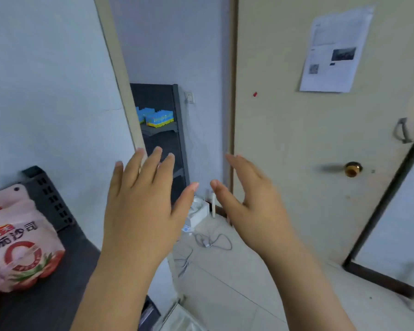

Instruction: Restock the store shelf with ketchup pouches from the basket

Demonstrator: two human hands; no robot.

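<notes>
Both my hands are up in front of me, and neither has anything in it. My left hand (pixel 141 211) shows its back, fingers straight and fanned apart, thumb stuck out to the right. My right hand (pixel 251 204) is turned more edge-on, fingers straight and close together, thumb reaching toward the left one. The two thumb tips are near each other but apart.

The ketchup pouch (pixel 19 242) is well off to my left, at the lower left edge of view. It is pale pink, printed with a red ring and tomatoes, and it lies on a dark flat surface (pixel 72 271). More pink packaging shows under and beside it, cut off by the edge. Behind it a dark perforated panel (pixel 48 197) stands against the pale wall (pixel 46 91). Whether this is shelf or basket I cannot tell.

Past my fingers, through a doorway, a dark rack (pixel 163 142) stands against the far wall, with blue-and-yellow packs (pixel 159 118) on one of its levels. A wall socket (pixel 189 97) sits just right of the rack's top. On the tiled floor (pixel 237 283) lie a white box (pixel 198 211) and a grey cable (pixel 213 242). To my right is a cream door (pixel 285 115) with a brass knob (pixel 353 168), and a sheet of paper (pixel 336 51) is stuck high on it.
</notes>
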